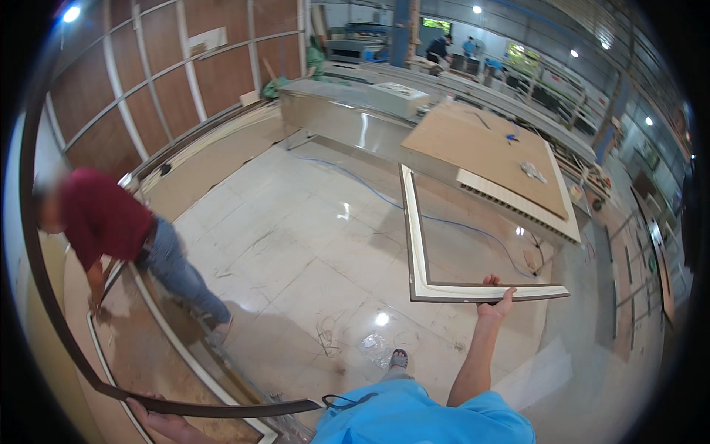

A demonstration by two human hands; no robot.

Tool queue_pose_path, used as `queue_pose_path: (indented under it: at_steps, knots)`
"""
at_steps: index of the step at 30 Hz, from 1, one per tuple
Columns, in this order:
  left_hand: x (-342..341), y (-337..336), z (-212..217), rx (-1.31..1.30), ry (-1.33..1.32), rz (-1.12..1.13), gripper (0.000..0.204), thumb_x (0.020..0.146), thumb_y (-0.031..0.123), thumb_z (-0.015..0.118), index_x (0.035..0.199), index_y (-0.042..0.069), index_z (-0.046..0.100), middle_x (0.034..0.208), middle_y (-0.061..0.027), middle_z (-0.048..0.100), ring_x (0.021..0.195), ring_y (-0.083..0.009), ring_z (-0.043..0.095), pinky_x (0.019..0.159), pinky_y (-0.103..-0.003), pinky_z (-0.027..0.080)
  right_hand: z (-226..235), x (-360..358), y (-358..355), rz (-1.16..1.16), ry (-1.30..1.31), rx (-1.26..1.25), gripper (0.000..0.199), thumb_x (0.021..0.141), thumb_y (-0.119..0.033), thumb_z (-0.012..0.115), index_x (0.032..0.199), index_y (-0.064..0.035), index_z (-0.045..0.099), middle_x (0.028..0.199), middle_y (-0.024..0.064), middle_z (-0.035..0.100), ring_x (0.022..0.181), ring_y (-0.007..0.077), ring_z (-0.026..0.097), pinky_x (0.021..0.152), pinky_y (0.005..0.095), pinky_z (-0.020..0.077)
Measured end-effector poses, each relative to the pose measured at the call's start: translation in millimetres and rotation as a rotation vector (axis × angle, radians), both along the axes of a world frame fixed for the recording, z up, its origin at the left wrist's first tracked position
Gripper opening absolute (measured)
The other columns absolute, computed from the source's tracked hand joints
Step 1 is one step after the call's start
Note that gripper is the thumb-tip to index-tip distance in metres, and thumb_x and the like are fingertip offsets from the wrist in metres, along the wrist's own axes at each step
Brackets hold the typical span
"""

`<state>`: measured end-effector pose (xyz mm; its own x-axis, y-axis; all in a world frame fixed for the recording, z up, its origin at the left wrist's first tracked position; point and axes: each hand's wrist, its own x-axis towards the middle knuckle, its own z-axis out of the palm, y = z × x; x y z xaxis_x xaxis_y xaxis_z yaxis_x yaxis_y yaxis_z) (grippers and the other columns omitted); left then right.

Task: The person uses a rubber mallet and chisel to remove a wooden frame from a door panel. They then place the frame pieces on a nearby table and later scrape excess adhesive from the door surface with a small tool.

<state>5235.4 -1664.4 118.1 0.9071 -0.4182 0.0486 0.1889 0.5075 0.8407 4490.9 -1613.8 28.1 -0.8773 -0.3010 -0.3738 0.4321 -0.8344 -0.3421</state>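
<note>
My left hand, low at the left, is closed round a long dark brown L-shaped frame piece. One leg rises along the left rim of the view; the other ends near my blue shirt. On the right, my outstretched right hand grips a second L-shaped frame piece, brown outside with a white inner face. Its corner is left of my hand, and one leg reaches away toward the workbench. Fingers and thumb show on both sides of its near leg. Both pieces are held above the floor.
A co-worker in a maroon shirt bends over a brown panel with white-edged strips on the left. A board-topped workbench stands ahead right. A blue hose crosses the tiled floor; plastic wrap lies near my foot.
</note>
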Motion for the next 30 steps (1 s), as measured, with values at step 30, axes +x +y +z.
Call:
queue_pose_path:
  at_steps: [30]
  knots:
    - [-1095.2,-526.1,-132.3,0.216,0.327,-1.351,0.042,0.105,0.040,0.056,0.120,0.001,0.056,0.094,-0.0072,0.061,0.086,-0.0197,0.058,0.081,-0.036,0.051,158.9,-608.3,-113.8,-0.379,1.457,1.931,0.031,0.083,-0.033,0.078,0.092,-0.0061,0.066,0.084,0.0137,0.067,0.079,0.0350,0.067,0.073,0.0466,0.0528]
